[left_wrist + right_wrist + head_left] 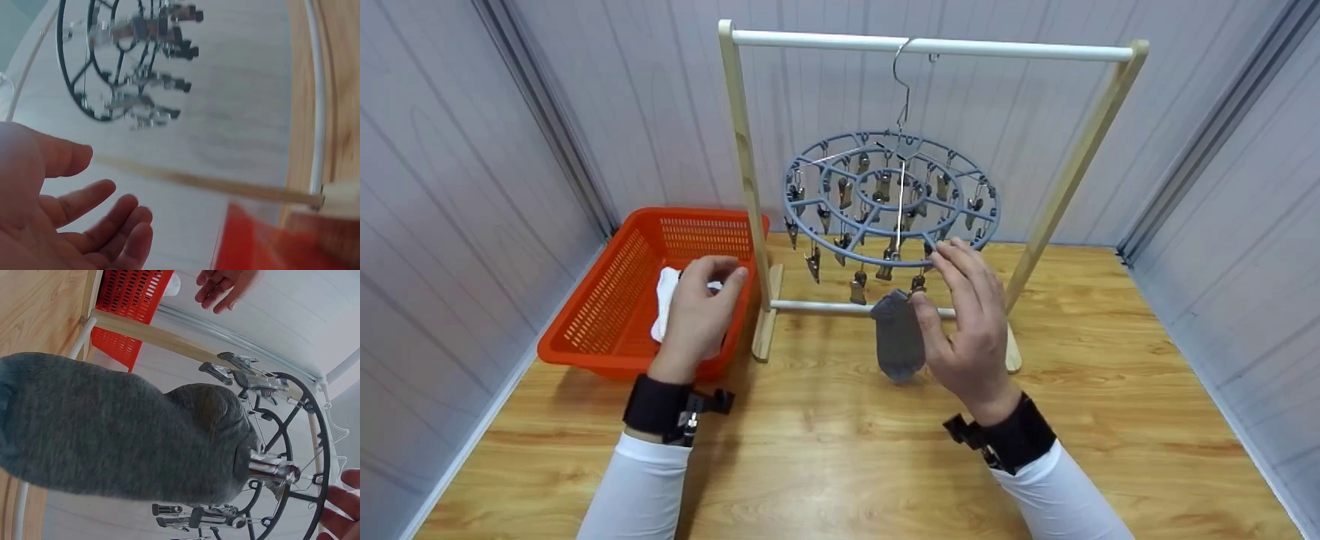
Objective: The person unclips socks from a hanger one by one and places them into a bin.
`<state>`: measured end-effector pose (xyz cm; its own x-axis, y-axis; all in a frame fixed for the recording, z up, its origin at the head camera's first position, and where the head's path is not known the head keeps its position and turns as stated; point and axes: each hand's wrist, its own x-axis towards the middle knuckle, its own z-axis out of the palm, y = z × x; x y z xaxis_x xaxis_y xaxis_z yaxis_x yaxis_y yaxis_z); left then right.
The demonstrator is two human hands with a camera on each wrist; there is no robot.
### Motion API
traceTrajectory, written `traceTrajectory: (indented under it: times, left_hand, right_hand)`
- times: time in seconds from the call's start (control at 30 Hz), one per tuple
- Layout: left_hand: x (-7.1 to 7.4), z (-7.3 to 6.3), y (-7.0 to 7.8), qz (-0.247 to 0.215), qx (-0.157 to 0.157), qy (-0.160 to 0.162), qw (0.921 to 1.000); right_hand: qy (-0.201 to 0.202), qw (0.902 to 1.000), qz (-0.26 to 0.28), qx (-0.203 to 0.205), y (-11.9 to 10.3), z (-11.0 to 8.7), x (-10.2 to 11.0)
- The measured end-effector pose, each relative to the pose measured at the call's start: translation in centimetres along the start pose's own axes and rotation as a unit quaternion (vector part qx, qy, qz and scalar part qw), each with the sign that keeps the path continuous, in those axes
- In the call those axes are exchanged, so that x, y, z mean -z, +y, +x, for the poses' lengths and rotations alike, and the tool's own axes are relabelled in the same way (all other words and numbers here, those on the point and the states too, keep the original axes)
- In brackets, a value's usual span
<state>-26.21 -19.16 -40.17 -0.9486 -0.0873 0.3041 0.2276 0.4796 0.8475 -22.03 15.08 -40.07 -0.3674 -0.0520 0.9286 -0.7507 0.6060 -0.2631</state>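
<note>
A grey sock (898, 337) hangs from a clip (917, 285) at the near edge of a round grey drying rack (840, 251). My right hand (971, 326) is beside it, thumb by the clip and straight fingers at the rack's rim. In the right wrist view the sock (107, 430) fills the middle, and fingertips (340, 509) show at the lower right, apart from the cloth. My left hand (701, 311) hovers over the orange basket (585, 358) with loosely bent fingers. The left wrist view shows that hand (84, 225) holding nothing. White cloth (664, 304) in the basket is partly hidden behind it.
The rack hangs by a metal hook (901, 71) from the white top bar (825, 40) of a wooden stand (746, 165). Several other clips dangle around its rings. The stand's right post (1072, 180) rises behind my right hand. Pale walls (660, 112) enclose the wooden table (825, 450).
</note>
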Motion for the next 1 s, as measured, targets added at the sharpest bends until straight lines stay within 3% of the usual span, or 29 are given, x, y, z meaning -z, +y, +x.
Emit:
traceTrajectory:
  times: [0.17, 0.3, 0.43, 0.63, 0.8, 1.0]
  left_hand:
    - [-1.5, -0.6, 0.9, -0.015, -0.008, -0.078, 0.9968]
    - [-2.7, -1.3, 1.5, -0.026, -0.006, -0.153, 0.9878]
    - [-4.0, -2.0, 1.9, -0.013, -0.013, -0.199, 0.9798]
    - [-5.8, -2.9, 2.2, -0.012, -0.042, -0.233, 0.9715]
    - [-7.0, -3.4, 1.9, -0.012, -0.071, -0.24, 0.968]
    - [-7.8, -3.5, 1.7, -0.022, -0.062, -0.23, 0.971]
  right_hand:
    - [0.014, 0.9995, -0.02, -0.019, 0.4, 0.2, 0.1]
    - [0.005, 0.9981, -0.044, -0.042, 0.7, 0.1, 0.0]
    - [-0.004, 0.9966, -0.058, -0.058, 0.8, 0.0, 0.0]
    - [-0.019, 0.9968, -0.057, -0.054, 0.6, -0.2, -0.3]
    - [-0.04, 0.9966, -0.055, -0.046, 0.2, -0.3, -0.4]
    - [-0.046, 0.9977, -0.037, -0.033, -0.1, -0.5, -0.8]
